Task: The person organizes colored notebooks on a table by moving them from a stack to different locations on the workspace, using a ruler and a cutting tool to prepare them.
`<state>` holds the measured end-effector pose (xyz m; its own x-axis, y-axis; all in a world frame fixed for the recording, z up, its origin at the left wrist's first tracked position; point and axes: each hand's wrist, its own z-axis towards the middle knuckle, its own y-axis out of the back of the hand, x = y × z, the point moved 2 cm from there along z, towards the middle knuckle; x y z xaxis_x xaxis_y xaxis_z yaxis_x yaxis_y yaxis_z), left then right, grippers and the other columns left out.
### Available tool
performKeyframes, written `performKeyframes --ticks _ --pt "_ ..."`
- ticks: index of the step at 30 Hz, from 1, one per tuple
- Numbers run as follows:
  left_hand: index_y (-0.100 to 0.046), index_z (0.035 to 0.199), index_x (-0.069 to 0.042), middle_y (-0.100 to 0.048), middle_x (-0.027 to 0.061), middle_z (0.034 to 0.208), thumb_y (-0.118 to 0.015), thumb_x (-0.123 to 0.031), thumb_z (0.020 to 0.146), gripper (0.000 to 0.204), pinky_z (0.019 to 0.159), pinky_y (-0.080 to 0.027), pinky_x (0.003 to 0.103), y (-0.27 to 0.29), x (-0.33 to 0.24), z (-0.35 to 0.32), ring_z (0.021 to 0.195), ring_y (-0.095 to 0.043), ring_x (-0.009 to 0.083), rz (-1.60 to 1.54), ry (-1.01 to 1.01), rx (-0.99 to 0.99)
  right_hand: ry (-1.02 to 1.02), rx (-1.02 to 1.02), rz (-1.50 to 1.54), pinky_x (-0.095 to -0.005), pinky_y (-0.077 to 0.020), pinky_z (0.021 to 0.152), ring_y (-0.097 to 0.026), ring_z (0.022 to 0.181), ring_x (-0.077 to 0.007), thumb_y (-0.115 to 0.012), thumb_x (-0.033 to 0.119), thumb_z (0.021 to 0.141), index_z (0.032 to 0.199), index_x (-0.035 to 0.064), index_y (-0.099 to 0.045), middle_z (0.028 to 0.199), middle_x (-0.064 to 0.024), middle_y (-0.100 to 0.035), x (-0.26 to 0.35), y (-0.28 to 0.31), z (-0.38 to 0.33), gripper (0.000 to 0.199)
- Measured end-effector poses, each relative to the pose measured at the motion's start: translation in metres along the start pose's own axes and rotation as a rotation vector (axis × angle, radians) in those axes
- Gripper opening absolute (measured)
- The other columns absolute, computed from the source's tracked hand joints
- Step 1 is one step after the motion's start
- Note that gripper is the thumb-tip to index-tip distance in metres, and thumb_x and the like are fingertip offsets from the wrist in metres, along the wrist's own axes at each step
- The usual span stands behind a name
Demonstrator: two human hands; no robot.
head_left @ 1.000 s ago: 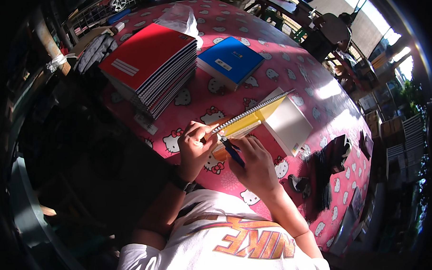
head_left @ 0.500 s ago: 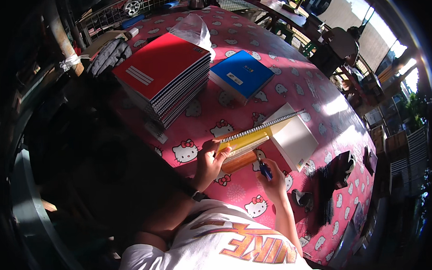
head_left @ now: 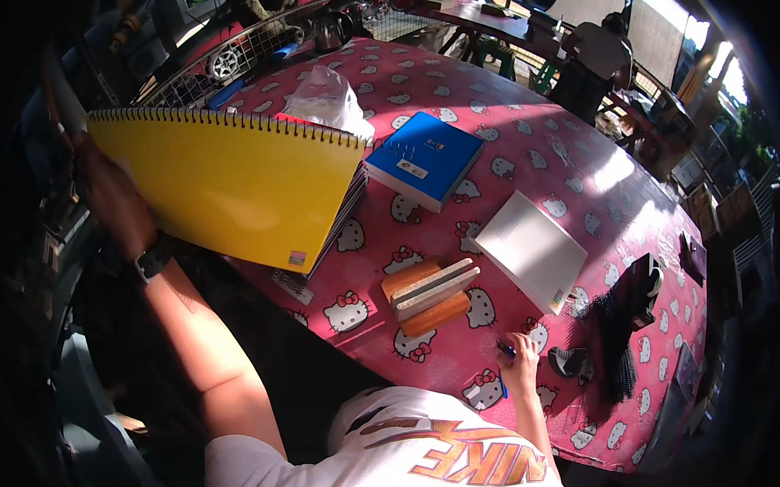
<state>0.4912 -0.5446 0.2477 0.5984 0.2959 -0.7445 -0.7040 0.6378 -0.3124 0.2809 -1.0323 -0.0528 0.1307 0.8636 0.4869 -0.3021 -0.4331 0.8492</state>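
My left hand (head_left: pixel 118 197), in shadow at the far left, is closed on the left edge of a yellow spiral notebook (head_left: pixel 233 184). That notebook is raised in front of the notebook stack, hiding most of its red top. At the near edge of the table my right hand (head_left: pixel 520 363) is closed around a small blue-handled tool (head_left: pixel 503 384), which looks like pliers; its jaws are hard to make out. Between the hands stands a brown wooden block (head_left: pixel 431 315) with pale upright strips and a slot. A white-covered notebook (head_left: pixel 532 251) lies right of it.
Blue notebooks (head_left: pixel 430 152) lie beyond the block, beside a clear plastic bag (head_left: pixel 327 100). A black item with bristle-like strands (head_left: pixel 621 347) is at the right. A kettle (head_left: pixel 331 31) stands at the far edge. Another person (head_left: pixel 601 56) sits at a farther table.
The yellow notebook has left the wooden block and swung up to the left with my left hand. My right hand has drawn back toward me with the tool.
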Motion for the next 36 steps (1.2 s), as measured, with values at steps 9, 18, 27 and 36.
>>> performKeyframes --ticks 9,18,27,36 --pt "-0.063 0.078 -0.006 -0.063 0.0119 0.082 -0.054 -0.042 0.083 0.038 0.085 -0.036 0.048 -0.172 0.1 -0.022 0.084 -0.059 0.0271 0.931 -0.598 1.267 0.093 -0.027 0.141 -0.0418 -0.0381 0.089 -0.046 0.102 -0.0321 -0.06 0.003 0.064 0.103 0.0041 -0.057 0.107 -0.013 -0.056 0.019 -0.014 0.013 0.039" --pt "-0.019 0.141 -0.006 -0.016 0.0195 0.146 -0.047 -0.052 0.084 0.079 0.106 -0.01 0.057 -0.125 0.174 -0.127 0.135 -0.013 0.0372 1.134 -0.259 1.391 -0.042 -0.061 0.163 -0.0396 -0.0386 0.09 -0.047 0.103 -0.0315 -0.062 0.0 0.066 0.101 0.0051 -0.057 0.106 -0.0121 -0.056 0.009 0.014 0.004 0.036" --pt "-0.043 0.123 0.004 -0.04 0.0282 0.128 -0.048 -0.037 0.087 0.055 0.099 -0.027 0.056 -0.187 0.203 -0.132 0.122 -0.035 0.0443 1.225 -0.761 1.511 0.052 -0.107 0.274 -0.038 -0.0376 0.091 -0.048 0.104 -0.0293 -0.06 -0.003 0.065 0.102 0.005 -0.058 0.109 -0.0111 -0.057 0.04 0.013 0.041 0.037" --pt "-0.031 0.135 -0.003 -0.026 0.0246 0.141 -0.055 -0.043 0.083 0.071 0.104 -0.021 0.054 -0.169 0.153 -0.159 0.131 -0.022 0.0422 1.018 -0.396 1.225 0.119 -0.257 -0.02 -0.0404 -0.0425 0.084 -0.051 0.099 -0.0306 -0.06 0.003 0.072 0.1 0.0035 -0.059 0.104 -0.0094 -0.059 -0.001 0.003 0.121 0.028"
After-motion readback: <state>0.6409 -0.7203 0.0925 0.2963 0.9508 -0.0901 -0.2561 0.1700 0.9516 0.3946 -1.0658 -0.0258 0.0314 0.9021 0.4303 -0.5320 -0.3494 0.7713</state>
